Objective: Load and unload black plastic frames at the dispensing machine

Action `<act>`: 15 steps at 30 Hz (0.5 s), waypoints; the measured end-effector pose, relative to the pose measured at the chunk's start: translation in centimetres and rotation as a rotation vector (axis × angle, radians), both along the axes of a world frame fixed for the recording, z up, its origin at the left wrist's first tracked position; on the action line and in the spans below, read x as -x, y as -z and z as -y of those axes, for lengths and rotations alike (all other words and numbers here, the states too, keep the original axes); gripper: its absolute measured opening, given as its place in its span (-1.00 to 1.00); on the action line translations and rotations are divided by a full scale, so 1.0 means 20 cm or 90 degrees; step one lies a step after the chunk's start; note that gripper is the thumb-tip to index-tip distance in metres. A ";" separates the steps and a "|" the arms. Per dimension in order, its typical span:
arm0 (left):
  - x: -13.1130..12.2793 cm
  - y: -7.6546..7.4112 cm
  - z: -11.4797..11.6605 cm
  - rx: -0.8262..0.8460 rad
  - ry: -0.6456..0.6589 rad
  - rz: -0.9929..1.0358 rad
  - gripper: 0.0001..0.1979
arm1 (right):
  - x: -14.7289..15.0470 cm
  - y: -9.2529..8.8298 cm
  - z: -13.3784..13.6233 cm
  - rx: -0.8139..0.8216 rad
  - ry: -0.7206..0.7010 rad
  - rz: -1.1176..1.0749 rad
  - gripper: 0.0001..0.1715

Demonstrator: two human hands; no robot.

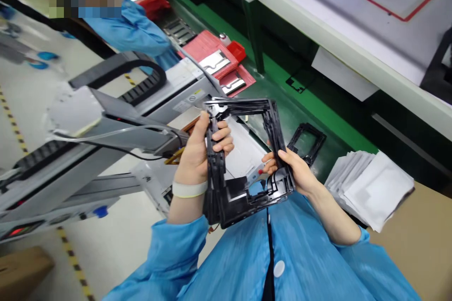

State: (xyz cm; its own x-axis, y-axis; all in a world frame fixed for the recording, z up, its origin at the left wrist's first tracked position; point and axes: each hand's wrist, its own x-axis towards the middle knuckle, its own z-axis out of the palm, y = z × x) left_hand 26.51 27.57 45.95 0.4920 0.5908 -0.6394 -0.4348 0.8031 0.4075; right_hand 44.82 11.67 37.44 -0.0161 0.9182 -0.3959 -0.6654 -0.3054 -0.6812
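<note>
Centrally, a stack of black plastic frames (247, 150), apparently several nested together, is held upright and slightly tilted before the blue coat (247, 263), carried between both hands. On its left side bar the left hand (199, 153) is closed, thumb behind, fingers (222, 138) curled over the front edge; a white wristband (189, 189) sits just below on the wrist. On the lower right corner the right hand (298, 174) is likewise closed, fingertips (270, 162) pressed to the inner edge of the bar. Between the two sets of fingers lies the open window of the frames.

Handling, as judged: thin moulded plastic, light, stiff along each bar yet liable to twist across the open middle. The smooth faces may let the nested pieces slide on one another, and the small clips and ribs look breakable. Opposite bars or corners, as gripped now, appear the soundest holds.

Just beyond the right fingertips a single black frame (307, 138) lies on the green bench (318, 108). Farther right, a pile of white sheets (369, 188) lies by a cardboard box (423, 240). Beyond the left knuckles stands a grey machine (116, 122) with a black cable chain (141, 73). Above the fingers lie red trays (215, 59), and a co-worker's blue sleeve (134, 30) shows at upper left
</note>
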 end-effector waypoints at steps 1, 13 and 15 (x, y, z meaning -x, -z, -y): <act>0.00 0.01 0.00 -0.013 0.006 0.001 -0.36 | 0.00 0.01 0.00 0.005 -0.003 0.003 -0.39; -0.10 0.04 0.05 -0.204 0.060 -0.080 -0.54 | 0.01 0.29 -0.09 0.038 -0.053 -0.051 -0.34; -0.18 0.05 0.09 -0.231 0.094 -0.046 -0.64 | 0.05 0.36 -0.13 0.052 -0.089 -0.074 -0.39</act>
State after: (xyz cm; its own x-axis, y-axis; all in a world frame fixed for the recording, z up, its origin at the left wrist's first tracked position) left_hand 30.20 25.68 44.94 0.5498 0.7109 -0.4385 -0.2859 0.6534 0.7009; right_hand 43.86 14.19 30.19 -0.1909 0.8685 -0.4575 -0.6850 -0.4516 -0.5717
